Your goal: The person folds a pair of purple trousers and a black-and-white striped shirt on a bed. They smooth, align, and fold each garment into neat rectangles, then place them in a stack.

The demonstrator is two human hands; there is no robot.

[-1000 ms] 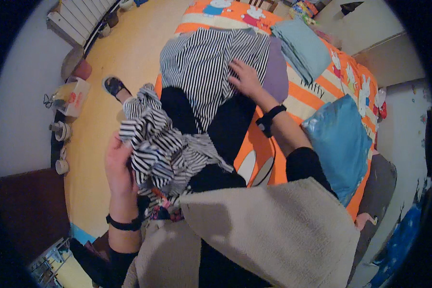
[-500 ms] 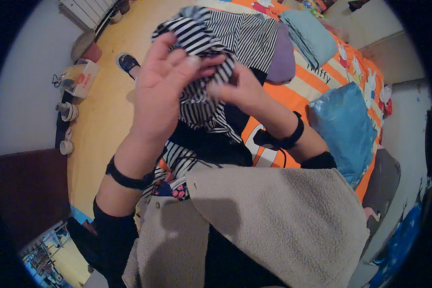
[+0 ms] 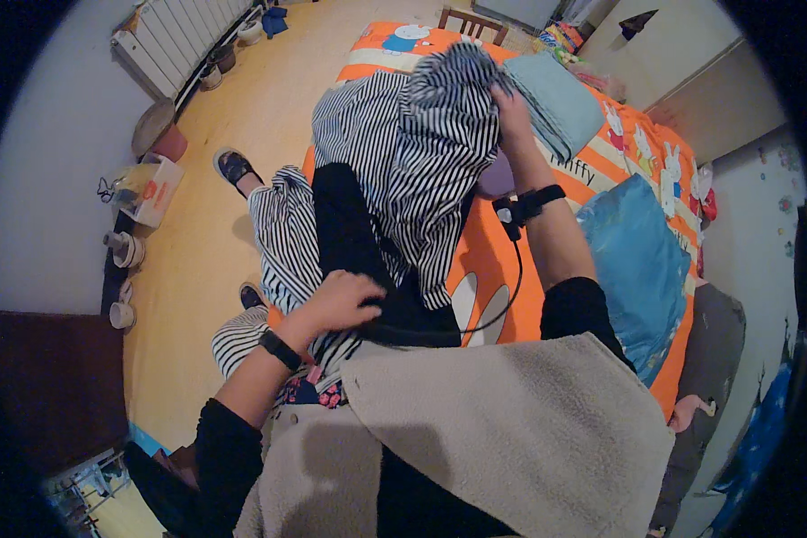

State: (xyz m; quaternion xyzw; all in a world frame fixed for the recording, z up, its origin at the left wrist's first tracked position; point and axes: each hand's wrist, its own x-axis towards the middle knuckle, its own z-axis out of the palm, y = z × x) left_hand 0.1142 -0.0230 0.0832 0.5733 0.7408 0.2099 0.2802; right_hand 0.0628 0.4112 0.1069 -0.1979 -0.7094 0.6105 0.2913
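Note:
A black-and-white striped garment (image 3: 439,152) is spread over the bed's near side and reaches toward my lap. My right hand (image 3: 511,112) grips its far right edge, fingers closed around bunched cloth. Black cloth (image 3: 345,215) lies beside and under the stripes; whether it is part of the same garment I cannot tell. Above its near end is my left hand (image 3: 342,303), fingers stretched out and a little blurred, with nothing in them. A purple folded cloth (image 3: 496,177) shows partly from beneath the striped fabric.
A folded pale green cloth (image 3: 556,103) and a blue plastic-like bag (image 3: 637,260) lie on the orange patterned bed (image 3: 498,260). From the right wristband a black cable (image 3: 518,278) loops across. Along the left wall stand a white box (image 3: 157,193), pots and a radiator (image 3: 175,40).
Both hands were together, high up, with the striped cloth bunched between them. They have parted: the right went far right with the cloth, the left came down empty. The garment is now spread wider.

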